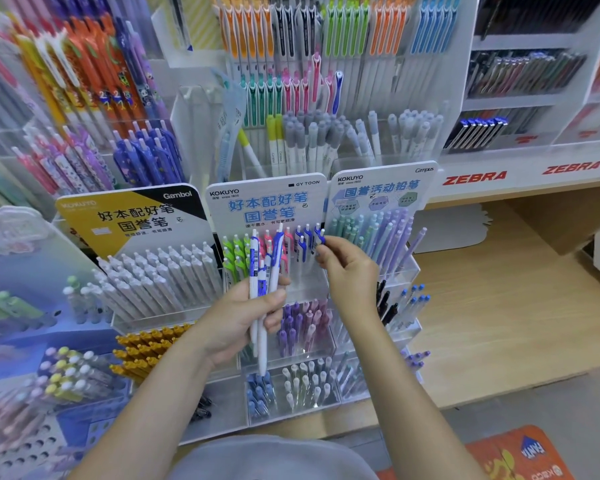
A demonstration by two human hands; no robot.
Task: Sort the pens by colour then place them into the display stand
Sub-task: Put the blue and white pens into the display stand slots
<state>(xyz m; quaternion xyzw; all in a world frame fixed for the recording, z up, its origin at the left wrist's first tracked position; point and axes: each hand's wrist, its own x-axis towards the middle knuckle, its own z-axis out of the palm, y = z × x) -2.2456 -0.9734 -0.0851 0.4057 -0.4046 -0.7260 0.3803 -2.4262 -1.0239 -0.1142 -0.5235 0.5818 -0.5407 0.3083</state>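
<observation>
1. Fingers first: our left hand (243,320) is wrapped round a small bundle of blue-and-white pens (262,292), held upright with the clips up, so we can pull them one at a time.
2. Our right hand (349,271) is up at the stand, fingertips pinching the blue clip end of a single blue pen (320,237), right at the end of the row of blue pens (303,242).
3. We judge this one is being seated with its own colour; that is why the hand sits at the right-hand end of that row.
4. Bundle and single pen are near each other, the bundle lower and to the left, in front of the pink pens (269,242) and green pens (236,254) of the same tier.
5. All of that sits in the clear display stand (291,292) under the white Kokuyo card (267,202).
6. Further out, we see white pens (160,271) to the left, pastel pencils (378,233) to the right, and purple pens (298,323) a tier below.
</observation>
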